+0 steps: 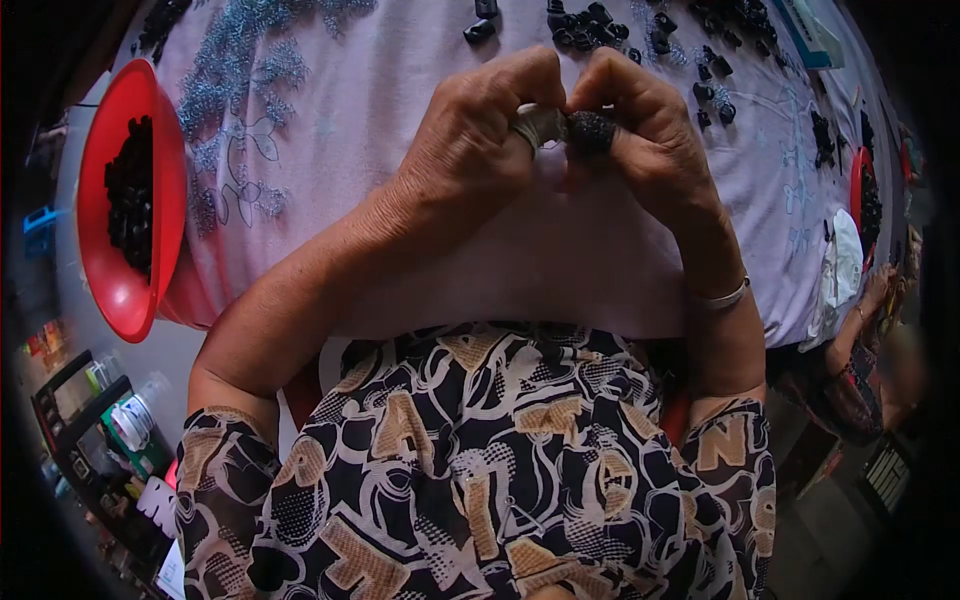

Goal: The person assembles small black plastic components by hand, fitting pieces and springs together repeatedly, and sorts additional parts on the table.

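My left hand (480,130) and my right hand (655,130) meet over the pink cloth, fingertips pinched together. A pale wrap (540,124) covers the left thumb. At the right thumb tip is a dark, rough-textured covering (591,132). Both hands are closed. Whatever lies between the fingertips is mostly hidden; only a small dark bit shows there. Just beyond the hands, a cluster of small black pieces (580,28) rests on the cloth, and two more black pieces (480,32) lie to its left.
A red bowl (168,200) of black pieces stands at the left. Pink cloth (330,130) with blue patterning covers the table. More black pieces (715,65) lie scattered at the right. A white bag (842,260) hangs at the right edge, near another person's arm (850,330).
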A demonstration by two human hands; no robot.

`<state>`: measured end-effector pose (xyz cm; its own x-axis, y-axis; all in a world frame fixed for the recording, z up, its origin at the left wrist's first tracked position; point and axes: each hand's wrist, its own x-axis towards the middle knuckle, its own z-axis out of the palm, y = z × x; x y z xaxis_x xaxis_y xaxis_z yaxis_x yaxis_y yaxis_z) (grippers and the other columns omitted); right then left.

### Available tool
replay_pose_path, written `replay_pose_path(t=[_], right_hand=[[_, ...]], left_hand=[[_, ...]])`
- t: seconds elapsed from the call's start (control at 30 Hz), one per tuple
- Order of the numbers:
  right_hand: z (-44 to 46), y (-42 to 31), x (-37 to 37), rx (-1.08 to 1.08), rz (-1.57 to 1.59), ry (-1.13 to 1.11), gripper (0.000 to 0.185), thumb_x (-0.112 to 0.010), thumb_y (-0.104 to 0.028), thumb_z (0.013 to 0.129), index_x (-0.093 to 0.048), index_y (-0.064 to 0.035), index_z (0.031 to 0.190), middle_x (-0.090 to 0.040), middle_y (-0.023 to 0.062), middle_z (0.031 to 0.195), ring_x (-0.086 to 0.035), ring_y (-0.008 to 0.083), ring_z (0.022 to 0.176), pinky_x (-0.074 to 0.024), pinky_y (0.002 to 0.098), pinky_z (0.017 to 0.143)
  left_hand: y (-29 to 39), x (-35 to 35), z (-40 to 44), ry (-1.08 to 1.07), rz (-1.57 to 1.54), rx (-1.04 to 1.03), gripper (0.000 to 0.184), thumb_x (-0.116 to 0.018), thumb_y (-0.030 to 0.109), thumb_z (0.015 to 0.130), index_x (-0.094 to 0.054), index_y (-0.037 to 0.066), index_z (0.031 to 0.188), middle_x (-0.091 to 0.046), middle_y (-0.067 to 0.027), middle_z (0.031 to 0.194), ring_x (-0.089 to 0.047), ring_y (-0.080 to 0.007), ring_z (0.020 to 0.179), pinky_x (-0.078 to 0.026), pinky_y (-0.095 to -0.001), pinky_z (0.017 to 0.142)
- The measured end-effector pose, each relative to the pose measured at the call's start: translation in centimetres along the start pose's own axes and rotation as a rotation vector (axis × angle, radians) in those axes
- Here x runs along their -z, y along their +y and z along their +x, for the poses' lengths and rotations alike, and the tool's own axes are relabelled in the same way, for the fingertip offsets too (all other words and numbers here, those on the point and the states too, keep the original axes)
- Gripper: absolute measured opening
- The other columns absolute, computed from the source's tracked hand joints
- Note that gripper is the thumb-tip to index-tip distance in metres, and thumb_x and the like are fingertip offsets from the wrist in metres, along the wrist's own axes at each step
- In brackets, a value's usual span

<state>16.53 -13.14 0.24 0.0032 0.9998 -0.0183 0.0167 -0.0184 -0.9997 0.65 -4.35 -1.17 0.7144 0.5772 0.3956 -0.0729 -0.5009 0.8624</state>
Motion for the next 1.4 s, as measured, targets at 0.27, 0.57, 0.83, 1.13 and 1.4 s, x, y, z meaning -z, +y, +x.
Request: replay_pose_path(t=[0.27, 0.57, 0.83, 1.13, 1.4], right_hand=[[0.1, -0.4, -0.1, -0.015, -0.061, 0.072, 0.02, -0.044, 0.01, 0.081, -0.054, -0.0021, 0.093, -0.06, 0.0058, 0.08, -0.062, 0.0113, 0.06, -0.0516, 0.0211, 0.054], [0.2, 0.7, -0.3, 0.296, -0.381, 0.168, 0.021, -0.056, 0.005, 0.08, -0.056, -0.0028, 0.099, -0.06, 0.0055, 0.084, -0.059, 0.0072, 0.062, -0.0486, 0.0215, 0.052], [-0.1, 0.4, -1.7, 0.414, -0.758, 0.313, 0.036, -0.067, 0.004, 0.068, -0.057, -0.0053, 0.101, -0.058, 0.0069, 0.089, -0.058, 0.0125, 0.06, -0.0489, 0.0233, 0.052], [-0.2, 0.3, -1.8, 0.536, -0.77, 0.335, 0.039, -0.07, 0.006, 0.065, -0.057, -0.0062, 0.1, -0.058, 0.0056, 0.086, -0.058, 0.0121, 0.06, -0.0491, 0.0242, 0.049], [0.0, 0.5, -1.2, 0.62, -0.811, 0.313, 0.04, -0.074, 0.003, 0.068, -0.058, -0.0068, 0.103, -0.059, 0.0053, 0.087, -0.061, 0.0114, 0.062, -0.0518, 0.0222, 0.05]], left_hand=[[0.0, 1.4, 0.7, -0.186, -0.219, 0.362, 0.014, -0.05, -0.005, 0.081, -0.059, 0.004, 0.086, -0.056, -0.0023, 0.066, -0.054, -0.0091, 0.058, -0.041, -0.0245, 0.051], [0.2, 2.1, 1.2, -0.196, -0.557, 0.489, 0.01, -0.051, 0.007, 0.083, -0.059, 0.002, 0.088, -0.059, -0.0024, 0.068, -0.055, -0.0061, 0.052, -0.042, -0.0207, 0.043], [-0.6, 1.7, 1.0, -0.15, -0.603, 0.458, 0.013, -0.052, 0.011, 0.084, -0.06, 0.004, 0.092, -0.056, 0.0008, 0.068, -0.049, -0.003, 0.052, -0.037, -0.0165, 0.045], [-0.4, 3.1, 1.4, -0.282, -0.707, 0.556, 0.015, -0.055, 0.013, 0.087, -0.062, 0.005, 0.097, -0.056, 0.0015, 0.07, -0.048, -0.0026, 0.054, -0.038, -0.0149, 0.048], [-1.2, 3.3, 1.6, -0.34, -0.841, 0.551, 0.016, -0.054, 0.009, 0.087, -0.061, 0.002, 0.099, -0.06, -0.0034, 0.077, -0.058, -0.0059, 0.062, -0.048, -0.0167, 0.054]])
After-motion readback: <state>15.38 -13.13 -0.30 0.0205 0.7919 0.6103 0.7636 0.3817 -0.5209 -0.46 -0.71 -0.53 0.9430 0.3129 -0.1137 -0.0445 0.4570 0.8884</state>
